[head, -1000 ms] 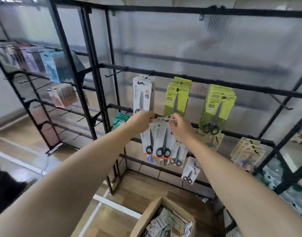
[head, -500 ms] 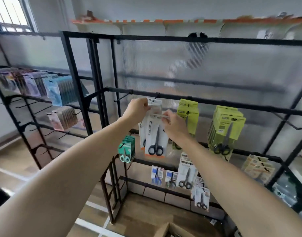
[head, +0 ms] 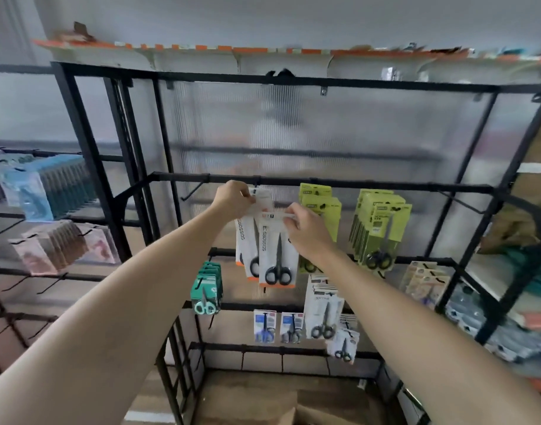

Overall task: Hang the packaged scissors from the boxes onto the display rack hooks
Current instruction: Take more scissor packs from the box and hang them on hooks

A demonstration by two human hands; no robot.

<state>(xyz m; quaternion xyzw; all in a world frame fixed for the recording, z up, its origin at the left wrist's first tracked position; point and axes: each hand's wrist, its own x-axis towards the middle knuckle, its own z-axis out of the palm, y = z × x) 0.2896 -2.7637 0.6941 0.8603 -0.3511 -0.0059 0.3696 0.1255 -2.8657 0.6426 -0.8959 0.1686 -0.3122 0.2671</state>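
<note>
I have my left hand (head: 232, 199) pinching the top of the rear white scissors packs (head: 247, 240) at the upper rail's hook (head: 257, 187); my right hand (head: 306, 228) pinches the front pack (head: 277, 250) just below. A cardboard box (head: 290, 415) edge shows at bottom, its contents hidden.

- 2 bare forearms enter from 7 and 5 o'clock, no sleeves in view.
- Left hand (head: 232, 198) and right hand (head: 306, 228) wear no gloves, rings or watch.
</note>
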